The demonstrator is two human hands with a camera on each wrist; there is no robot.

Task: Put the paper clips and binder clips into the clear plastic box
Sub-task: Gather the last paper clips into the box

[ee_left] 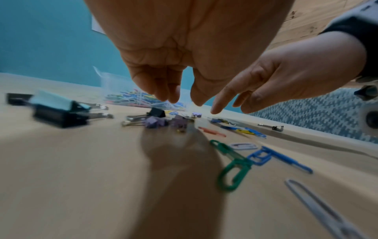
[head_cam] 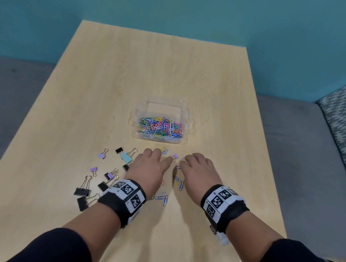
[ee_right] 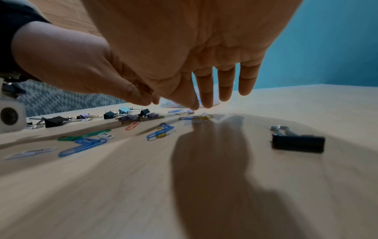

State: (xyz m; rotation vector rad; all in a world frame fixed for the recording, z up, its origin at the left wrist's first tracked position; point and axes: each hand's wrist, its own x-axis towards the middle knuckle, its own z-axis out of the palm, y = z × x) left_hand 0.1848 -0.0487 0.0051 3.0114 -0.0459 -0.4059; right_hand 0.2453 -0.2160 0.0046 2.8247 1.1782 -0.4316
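The clear plastic box (head_cam: 185,119) stands mid-table, holding a heap of coloured paper clips (head_cam: 160,127). Both hands hover palm-down just in front of it. My left hand (head_cam: 157,160) reaches a finger to a small purple binder clip (head_cam: 175,156); in the left wrist view its fingers (ee_left: 163,92) hang loosely curled, with nothing between them and the thumb. My right hand (head_cam: 188,162) points its straight fingers (ee_right: 225,87) down at the table, beside a white paper clip (head_cam: 183,158). Loose paper clips (head_cam: 165,199) lie between and under the wrists.
Several binder clips, black (head_cam: 82,192), purple (head_cam: 101,155) and light blue (head_cam: 126,157), lie scattered left of my left hand. Another black binder clip (ee_right: 298,143) sits under my right wrist. The table's right edge (head_cam: 273,174) borders a grey seat with a patterned cushion (head_cam: 341,122).
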